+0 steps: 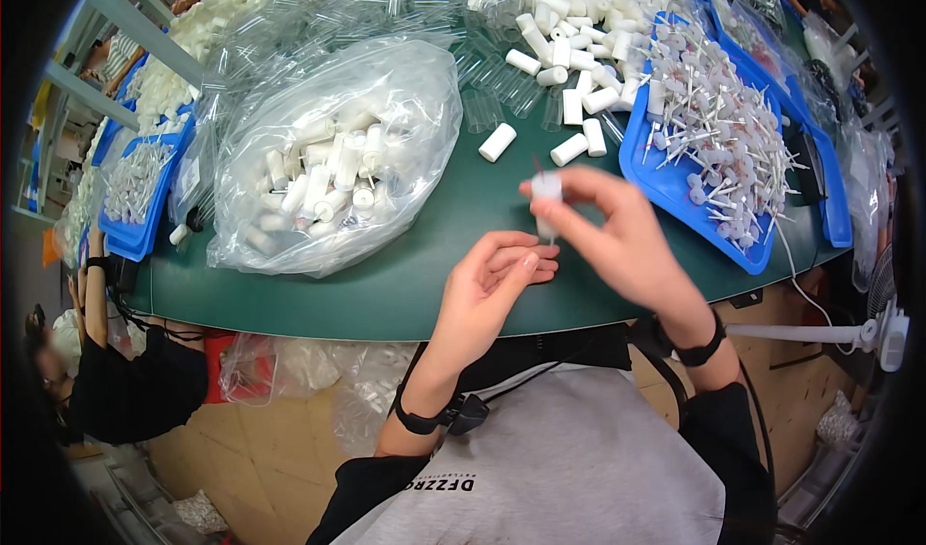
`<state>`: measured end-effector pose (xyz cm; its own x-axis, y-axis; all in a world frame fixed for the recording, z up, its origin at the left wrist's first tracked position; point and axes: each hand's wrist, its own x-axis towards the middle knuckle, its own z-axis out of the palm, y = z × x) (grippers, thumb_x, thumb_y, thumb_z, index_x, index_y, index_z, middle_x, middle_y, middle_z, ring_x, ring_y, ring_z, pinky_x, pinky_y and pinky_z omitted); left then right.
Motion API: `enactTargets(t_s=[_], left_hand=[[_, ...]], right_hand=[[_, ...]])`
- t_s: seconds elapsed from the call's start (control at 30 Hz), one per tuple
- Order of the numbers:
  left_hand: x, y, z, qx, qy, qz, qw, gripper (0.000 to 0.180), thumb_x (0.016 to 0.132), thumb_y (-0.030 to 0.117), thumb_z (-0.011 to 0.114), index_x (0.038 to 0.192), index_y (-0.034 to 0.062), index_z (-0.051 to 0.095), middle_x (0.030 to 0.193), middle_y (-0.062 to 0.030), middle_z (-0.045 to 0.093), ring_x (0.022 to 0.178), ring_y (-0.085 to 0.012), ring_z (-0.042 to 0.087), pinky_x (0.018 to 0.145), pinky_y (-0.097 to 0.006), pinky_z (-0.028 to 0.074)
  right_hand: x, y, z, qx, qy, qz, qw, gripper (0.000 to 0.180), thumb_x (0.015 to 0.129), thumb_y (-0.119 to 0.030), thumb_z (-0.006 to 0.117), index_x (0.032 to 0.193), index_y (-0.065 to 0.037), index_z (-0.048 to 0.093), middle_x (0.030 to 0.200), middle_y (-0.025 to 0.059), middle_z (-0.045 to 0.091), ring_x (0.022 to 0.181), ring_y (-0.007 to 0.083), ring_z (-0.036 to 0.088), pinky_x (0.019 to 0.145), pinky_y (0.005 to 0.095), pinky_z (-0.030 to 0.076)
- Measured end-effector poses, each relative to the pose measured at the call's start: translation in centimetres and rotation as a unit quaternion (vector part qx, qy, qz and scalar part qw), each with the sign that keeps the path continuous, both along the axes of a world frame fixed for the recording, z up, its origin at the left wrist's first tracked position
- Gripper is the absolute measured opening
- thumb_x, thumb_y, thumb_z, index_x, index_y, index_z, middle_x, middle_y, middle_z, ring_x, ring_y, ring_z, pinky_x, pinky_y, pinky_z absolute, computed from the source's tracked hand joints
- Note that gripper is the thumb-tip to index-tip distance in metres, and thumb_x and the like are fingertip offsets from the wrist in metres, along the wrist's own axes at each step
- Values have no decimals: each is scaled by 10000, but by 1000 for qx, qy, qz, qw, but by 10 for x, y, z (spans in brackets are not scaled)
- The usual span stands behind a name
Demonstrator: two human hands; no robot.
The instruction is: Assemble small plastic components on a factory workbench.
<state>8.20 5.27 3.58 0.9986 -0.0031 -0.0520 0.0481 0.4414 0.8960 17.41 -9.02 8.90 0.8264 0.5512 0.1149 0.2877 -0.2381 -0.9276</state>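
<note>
One clear plastic bag (338, 154) of white capped tubes lay at left on the green table (386, 289). At centre, the left hand (492, 285) hovered half-curled and empty. The right hand (617, 231) pinched one small white cap (546, 188) with a thin stem, above the table's near edge. Two blue trays (666, 183) sat at right.

A clear plastic bag (333, 159) is lying on the green table (386, 285), bulging with white caps, left of the hands.
</note>
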Motion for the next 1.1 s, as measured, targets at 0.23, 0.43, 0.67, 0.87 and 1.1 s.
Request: enactTargets(t_s=[0.23,0.43,0.67,0.87,1.1], left_hand=[[-1,5,0,45,17,-16,999,228,957,69,463,1125,-75,516,1077,-202,617,969,-210,620,888,-324,496],[-1,7,0,37,14,-33,999,225,956,61,445,1109,-80,530,1067,-205,615,967,-219,617,889,-328,499],[-2,7,-2,34,12,-40,999,229,959,60,439,1123,-79,518,1067,-204,614,965,-220,614,891,-333,498],[-4,11,0,-94,-20,3,995,436,1002,263,375,1280,-69,425,1197,-217,554,1049,-237,575,933,-348,454],[-14,7,2,-83,-113,15,990,375,974,277,479,1202,-21,473,1265,-178,510,1196,-222,488,1022,-371,368]], right_hand=[[70,39,34,-179,-145,57,971,349,887,-284,573,831,60,549,712,167,588,661,269,582,626,355,455],[107,65,-15,-161,-249,89,951,355,899,-316,571,873,35,525,709,153,567,644,271,543,618,378,425],[102,59,-14,-156,-226,92,957,308,896,-273,585,931,29,534,759,167,589,690,258,565,641,353,443],[32,33,41,-7,-94,151,984,280,893,-244,586,953,28,558,806,136,625,729,199,588,695,323,470],[-39,-10,18,121,95,137,978,208,822,-56,673,1013,7,621,1000,96,635,899,171,615,805,304,479]])
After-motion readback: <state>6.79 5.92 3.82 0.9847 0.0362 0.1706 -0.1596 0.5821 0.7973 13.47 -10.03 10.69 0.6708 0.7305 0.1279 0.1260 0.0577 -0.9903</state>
